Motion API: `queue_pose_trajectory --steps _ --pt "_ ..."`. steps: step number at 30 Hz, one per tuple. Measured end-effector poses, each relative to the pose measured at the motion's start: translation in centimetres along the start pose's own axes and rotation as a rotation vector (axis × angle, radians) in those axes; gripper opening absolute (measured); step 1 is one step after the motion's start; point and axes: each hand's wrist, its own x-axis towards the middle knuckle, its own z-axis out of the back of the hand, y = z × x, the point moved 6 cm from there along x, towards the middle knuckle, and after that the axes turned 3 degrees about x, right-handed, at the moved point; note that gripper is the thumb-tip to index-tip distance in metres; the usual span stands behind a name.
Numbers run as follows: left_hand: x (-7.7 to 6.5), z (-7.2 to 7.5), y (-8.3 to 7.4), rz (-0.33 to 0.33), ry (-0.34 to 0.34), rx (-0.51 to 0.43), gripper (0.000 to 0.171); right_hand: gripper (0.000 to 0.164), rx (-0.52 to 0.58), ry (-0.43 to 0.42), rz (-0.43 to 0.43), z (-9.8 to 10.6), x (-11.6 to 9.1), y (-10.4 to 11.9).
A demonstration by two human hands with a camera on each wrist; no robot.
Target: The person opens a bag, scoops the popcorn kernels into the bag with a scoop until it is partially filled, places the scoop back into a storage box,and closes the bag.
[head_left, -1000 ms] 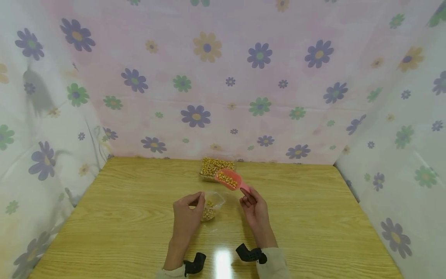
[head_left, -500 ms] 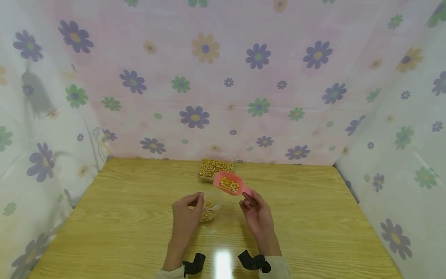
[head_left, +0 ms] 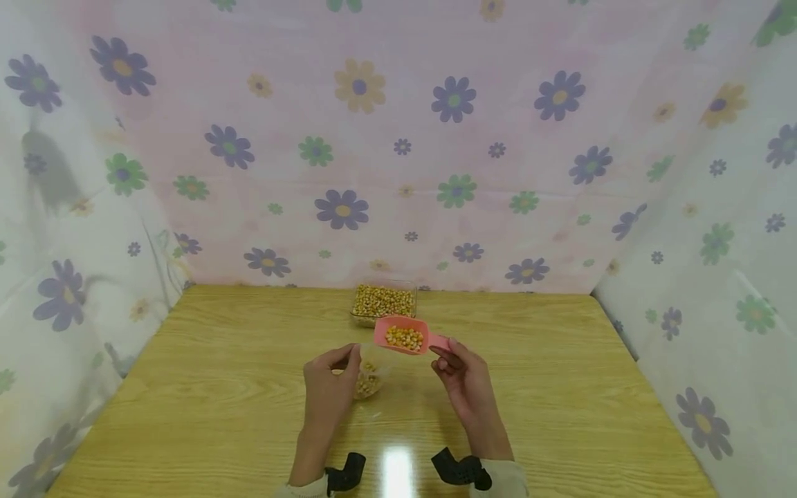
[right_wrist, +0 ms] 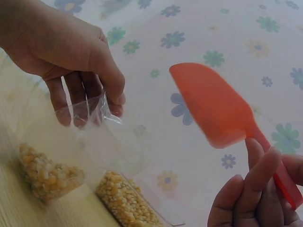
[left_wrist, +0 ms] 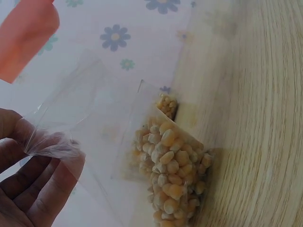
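Pink scoop [right_wrist: 213, 106] shifted from clear container [head_left: 364, 319] toward table's near edge; carries corn kernels [head_left: 403, 338], right hand [head_left: 467, 384] gripping handle. Clear bag [right_wrist: 57, 137], partly kernel-filled, between container and near edge; left hand [head_left: 330, 387] pinches mouth. Container, kernel-filled, near far edge of table [head_left: 218, 360].

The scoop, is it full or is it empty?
Partly full: in the head view, corn kernels lie in the scoop, its front end bare.
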Motion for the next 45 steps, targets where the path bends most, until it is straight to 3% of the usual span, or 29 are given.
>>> queue_pose_trajectory --steps 12,24,35,45 --pt "0.8 0.4 -0.3 -0.068 -0.022 -0.029 0.013 0.024 -0.184 -0.079 0.055 0.0 0.2 0.2" --pt "0.9 0.9 0.0 -0.011 0.005 -0.042 0.016 0.022 -0.375 -0.143 0.128 -1.1 -0.3 0.7" --pt "0.8 0.8 0.0 -0.046 -0.006 0.009 0.014 0.029 -0.479 -0.137 0.176 -1.9 -0.9 1.0" --pt "0.6 0.7 0.0 -0.028 0.005 0.028 0.016 0.025 -0.621 -0.164 0.183 -2.2 -1.5 1.5"
